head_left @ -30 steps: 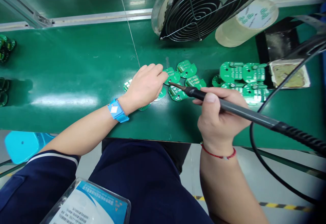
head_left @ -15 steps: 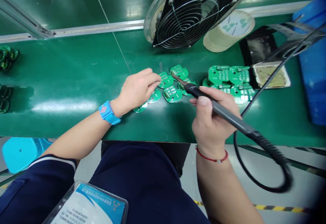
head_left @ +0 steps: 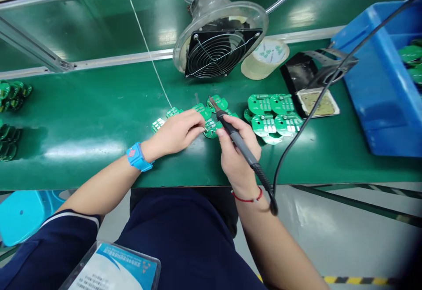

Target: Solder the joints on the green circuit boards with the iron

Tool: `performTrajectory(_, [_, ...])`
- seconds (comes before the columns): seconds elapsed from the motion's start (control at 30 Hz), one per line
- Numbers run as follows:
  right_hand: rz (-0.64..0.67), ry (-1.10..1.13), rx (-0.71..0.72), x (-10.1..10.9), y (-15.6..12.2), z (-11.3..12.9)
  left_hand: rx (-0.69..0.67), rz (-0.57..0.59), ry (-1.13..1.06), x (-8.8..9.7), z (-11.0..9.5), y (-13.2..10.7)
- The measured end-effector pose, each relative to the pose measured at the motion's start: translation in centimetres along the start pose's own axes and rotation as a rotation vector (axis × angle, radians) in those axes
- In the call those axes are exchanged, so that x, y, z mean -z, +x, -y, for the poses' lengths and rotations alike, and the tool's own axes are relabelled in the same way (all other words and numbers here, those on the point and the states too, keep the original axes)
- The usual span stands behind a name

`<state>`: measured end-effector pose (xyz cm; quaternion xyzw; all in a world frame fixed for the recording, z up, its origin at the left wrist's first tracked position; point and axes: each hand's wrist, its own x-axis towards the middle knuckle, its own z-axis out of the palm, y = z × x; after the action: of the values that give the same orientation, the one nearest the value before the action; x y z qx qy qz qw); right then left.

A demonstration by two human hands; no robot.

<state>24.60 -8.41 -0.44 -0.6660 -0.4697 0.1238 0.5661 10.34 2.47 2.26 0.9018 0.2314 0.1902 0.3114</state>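
My right hand (head_left: 234, 151) is closed around a black soldering iron (head_left: 238, 142), whose tip reaches a small green circuit board (head_left: 218, 103) at the far side of a loose cluster. My left hand (head_left: 178, 131), with a blue wrist strap (head_left: 136, 157), rests on the green belt (head_left: 99, 127) with fingers curled and fingertips pressed on a green circuit board (head_left: 209, 128) in that cluster. A thin solder wire (head_left: 145, 43) runs down from above to the left hand. More green boards (head_left: 273, 114) lie in a neat group to the right.
A fume extractor with a black fan grille (head_left: 217, 52) stands behind the boards, next to a tape roll (head_left: 265, 59). A sponge tray (head_left: 318, 104) and iron stand (head_left: 313, 67) sit at right, beside a blue bin (head_left: 385, 83). Dark green parts (head_left: 13, 92) lie far left.
The view has pulled back and up. My right hand has moved left and closer to my left hand, swinging the iron more upright; its tip has shifted to a farther board.
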Motion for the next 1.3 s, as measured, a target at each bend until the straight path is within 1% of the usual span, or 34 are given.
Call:
performTrajectory(0.03, [-0.013, -0.015, -0.001, 0.1, 0.1, -0.2, -0.008, -0.007, 0.090, 0.2, 0.3, 0.1])
performTrajectory(0.1, [-0.036, -0.050, 0.011, 0.5, 0.2, -0.4, 0.036, -0.030, 0.191, 0.6, 1.0, 0.2])
performTrajectory(0.23, [-0.059, -0.096, 0.053, 1.7, 0.2, -1.1, 0.200, -0.085, 0.222, 0.9, 1.3, 0.8])
performTrajectory(0.33, [-0.059, -0.148, 0.087, 2.5, 0.1, -1.8, 0.267, -0.120, 0.279, 0.6, 0.9, 2.0])
performTrajectory(0.4, [-0.083, -0.158, 0.057, 2.7, 0.1, -2.3, 0.300, -0.146, 0.309, 0.2, 0.5, 2.9])
performTrajectory(0.5, [-0.153, -0.066, -0.051, 2.5, 0.0, -2.9, 0.339, -0.186, 0.322, -0.6, 0.2, 4.0])
performTrajectory(0.6, [-0.242, -0.001, -0.071, 2.3, 0.0, -3.3, 0.335, -0.225, 0.354, -1.5, 0.3, 4.4])
performTrajectory(0.7, [-0.281, 0.006, -0.077, 2.1, 0.0, -3.3, 0.306, -0.259, 0.392, -2.0, 0.6, 4.3])
performTrajectory(0.87, [-0.292, 0.026, -0.110, 2.0, 0.1, -3.1, 0.274, -0.291, 0.398, -2.1, 1.1, 4.2])
performTrajectory(0.97, [-0.283, 0.013, -0.117, 1.9, 0.2, -3.0, 0.278, -0.282, 0.395, -2.2, 1.1, 4.4])
performTrajectory(1.13, [-0.286, 0.030, -0.120, 1.8, 0.3, -2.8, 0.308, -0.228, 0.410, -2.2, 1.1, 4.6])
performTrajectory(1.3, [-0.289, 0.033, -0.108, 1.9, 0.2, -2.9, 0.273, -0.260, 0.407, -2.2, 1.2, 4.5])
